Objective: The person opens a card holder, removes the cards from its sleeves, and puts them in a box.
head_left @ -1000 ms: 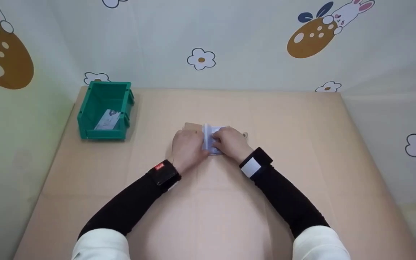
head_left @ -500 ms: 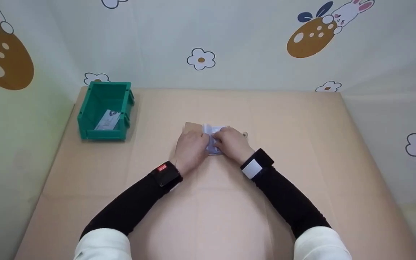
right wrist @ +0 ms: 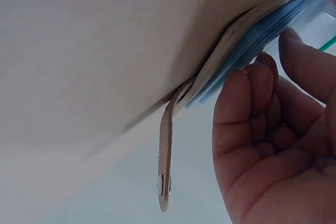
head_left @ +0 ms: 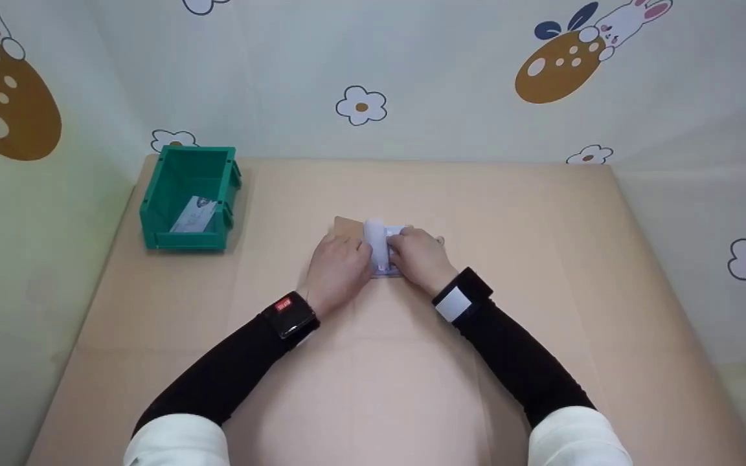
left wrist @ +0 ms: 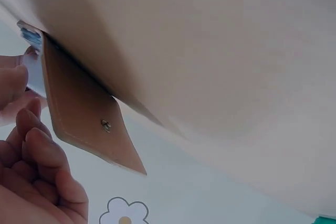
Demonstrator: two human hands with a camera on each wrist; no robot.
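A small card holder (head_left: pixel 376 249) lies spread on the table, with a brown cover flap (left wrist: pixel 86 103) to the left and clear plastic sleeves inside. A metal snap (left wrist: pixel 106 125) shows on the flap. My left hand (head_left: pixel 339 268), fingers curled, holds the holder's left side, its thumb against a raised sleeve. From the right, my right hand (head_left: pixel 421 257) pinches the sleeves at their edge. The right wrist view shows the bluish stack of sleeves (right wrist: pixel 262 38) and a brown strap (right wrist: pixel 165 156) with a snap. Parts of the fingertips are hidden.
At the back left of the table (head_left: pixel 509 213) stands a green open-front bin (head_left: pixel 185 241) with a printed white card (head_left: pixel 195 215) inside. Patterned cloth walls (head_left: pixel 438 77) border the table at the back and sides.
The clear sleeve between my hands has lifted and spread wider. My left hand has shifted and turned slightly, its thumb now on the sleeve's left edge; the right has moved slightly right.
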